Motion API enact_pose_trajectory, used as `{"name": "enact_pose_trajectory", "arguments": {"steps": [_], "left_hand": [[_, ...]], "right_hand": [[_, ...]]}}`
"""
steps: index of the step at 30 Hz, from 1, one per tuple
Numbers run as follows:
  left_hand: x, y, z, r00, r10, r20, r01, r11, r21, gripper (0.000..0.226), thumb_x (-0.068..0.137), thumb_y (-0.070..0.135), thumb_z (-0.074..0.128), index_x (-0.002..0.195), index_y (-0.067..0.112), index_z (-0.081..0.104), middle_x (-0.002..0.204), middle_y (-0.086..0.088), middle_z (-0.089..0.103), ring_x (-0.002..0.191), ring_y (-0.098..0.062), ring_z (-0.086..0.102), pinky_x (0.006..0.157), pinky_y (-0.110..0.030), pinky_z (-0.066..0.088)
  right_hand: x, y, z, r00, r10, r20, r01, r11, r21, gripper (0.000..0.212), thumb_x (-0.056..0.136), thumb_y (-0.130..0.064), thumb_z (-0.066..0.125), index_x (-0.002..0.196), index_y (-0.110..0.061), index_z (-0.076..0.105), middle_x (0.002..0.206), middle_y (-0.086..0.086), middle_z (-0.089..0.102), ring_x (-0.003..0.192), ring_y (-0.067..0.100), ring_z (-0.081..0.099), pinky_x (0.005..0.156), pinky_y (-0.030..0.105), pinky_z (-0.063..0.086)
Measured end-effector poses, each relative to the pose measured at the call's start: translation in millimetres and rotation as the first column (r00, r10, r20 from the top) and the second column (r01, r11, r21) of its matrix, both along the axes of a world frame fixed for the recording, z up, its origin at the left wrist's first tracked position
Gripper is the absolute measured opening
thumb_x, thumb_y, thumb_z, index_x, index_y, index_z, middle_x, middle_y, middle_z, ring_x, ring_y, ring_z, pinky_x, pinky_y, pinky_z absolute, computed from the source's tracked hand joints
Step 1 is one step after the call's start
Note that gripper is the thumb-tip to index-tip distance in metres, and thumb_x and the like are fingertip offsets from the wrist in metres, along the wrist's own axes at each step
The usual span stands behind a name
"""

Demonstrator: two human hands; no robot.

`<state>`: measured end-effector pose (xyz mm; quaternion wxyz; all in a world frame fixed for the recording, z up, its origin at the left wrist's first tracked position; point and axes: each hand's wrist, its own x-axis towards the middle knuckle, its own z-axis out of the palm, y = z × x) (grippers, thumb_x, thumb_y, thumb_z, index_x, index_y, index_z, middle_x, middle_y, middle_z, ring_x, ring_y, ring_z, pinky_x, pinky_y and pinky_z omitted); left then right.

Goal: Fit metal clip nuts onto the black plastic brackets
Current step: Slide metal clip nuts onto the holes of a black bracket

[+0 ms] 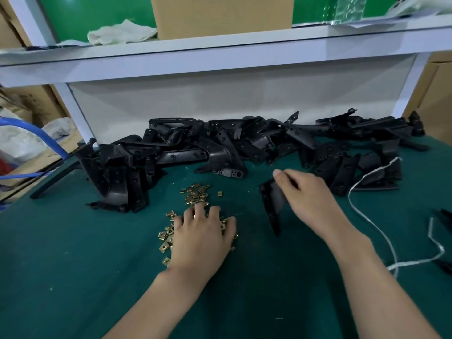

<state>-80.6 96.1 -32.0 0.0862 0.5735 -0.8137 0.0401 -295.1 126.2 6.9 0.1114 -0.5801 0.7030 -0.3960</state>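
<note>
**One hand on the nuts, the other on a bracket**

The left hand (203,237) lies palm down on the near part of the clip nuts (195,192), fingers spread and slightly bent at the tips, forearm reaching in from the near edge. Whether it has a nut under the fingers cannot be told. The brass-coloured nuts are scattered loosely on the green mat (73,265), trailing away from the hand toward the far side.

To the right, the right hand (310,194) grips a black bracket (272,201), thumb stretched along its far edge and fingers curled behind it. The bracket's long narrow end points toward the near side.

Farther off, a heap of brackets (220,143) runs left to right along the back of the mat. A white cord (367,211) loops over the mat at the right. Above stands a white shelf (220,52) bearing a cardboard box (220,15) and a pale cloth (119,33).
</note>
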Motion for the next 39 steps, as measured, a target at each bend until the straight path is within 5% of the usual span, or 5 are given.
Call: {"name": "enact_pose_trajectory", "arguments": {"steps": [11, 17, 27, 32, 39], "left_hand": [[2.1, -0.1, -3.5, 0.979, -0.172, -0.106, 0.157, 0.978, -0.134, 0.036, 0.104, 0.047, 0.032, 0.113, 0.025, 0.059, 0.111, 0.007, 0.054, 0.101, -0.017, 0.055, 0.088, -0.033, 0.046], [1.7, 3.0, 0.5, 0.968, -0.192, -0.163, 0.155, 0.964, -0.214, 0.034, 0.104, 0.047, 0.036, 0.109, 0.024, 0.061, 0.102, 0.008, 0.059, 0.091, -0.016, 0.061, 0.080, -0.032, 0.049], [8.6, -10.0, 9.1, 0.937, -0.263, -0.230, 0.158, 0.906, -0.392, 0.027, 0.097, 0.034, 0.054, 0.088, 0.011, 0.064, 0.077, 0.002, 0.064, 0.050, -0.021, 0.059, 0.038, -0.031, 0.041], [17.5, -19.4, 8.2, 0.930, -0.262, -0.258, 0.126, 0.886, -0.447, 0.028, 0.097, 0.036, 0.056, 0.092, 0.010, 0.065, 0.081, 0.001, 0.066, 0.042, -0.022, 0.054, 0.034, -0.034, 0.042], [19.6, -22.3, 6.9, 0.926, -0.267, -0.265, 0.113, 0.869, -0.481, 0.030, 0.095, 0.038, 0.057, 0.095, 0.008, 0.062, 0.083, 0.001, 0.067, 0.037, -0.020, 0.051, 0.032, -0.032, 0.041]], "right_hand": [[6.8, -3.5, -13.8, 0.997, -0.046, -0.054, 0.047, 0.999, 0.009, 0.047, 0.101, -0.057, 0.041, 0.064, -0.028, 0.045, 0.046, -0.009, 0.039, 0.042, 0.010, 0.035, 0.048, 0.029, 0.031], [4.2, -6.3, 3.2, 0.988, -0.059, -0.141, 0.069, 0.996, 0.064, 0.046, 0.092, -0.052, 0.063, 0.132, -0.039, 0.044, 0.111, -0.018, 0.052, 0.088, 0.010, 0.053, 0.072, 0.036, 0.044], [14.7, -2.6, 19.4, 0.886, -0.323, -0.332, 0.348, 0.937, 0.017, 0.025, 0.101, -0.034, 0.055, 0.100, -0.019, 0.036, 0.069, -0.005, 0.048, 0.053, 0.012, 0.036, 0.046, 0.031, 0.020], [22.3, -2.6, 16.4, 0.896, -0.233, -0.378, 0.272, 0.961, 0.052, 0.050, 0.103, -0.025, 0.049, 0.145, -0.029, 0.022, 0.095, -0.003, 0.053, 0.056, 0.018, 0.042, 0.050, 0.033, 0.029], [35.5, 2.5, -1.4, 0.875, -0.145, -0.463, 0.157, 0.987, -0.012, 0.040, 0.094, -0.023, 0.061, 0.130, -0.022, 0.043, 0.111, 0.002, 0.034, 0.059, 0.013, 0.033, 0.068, 0.029, 0.036]]}}
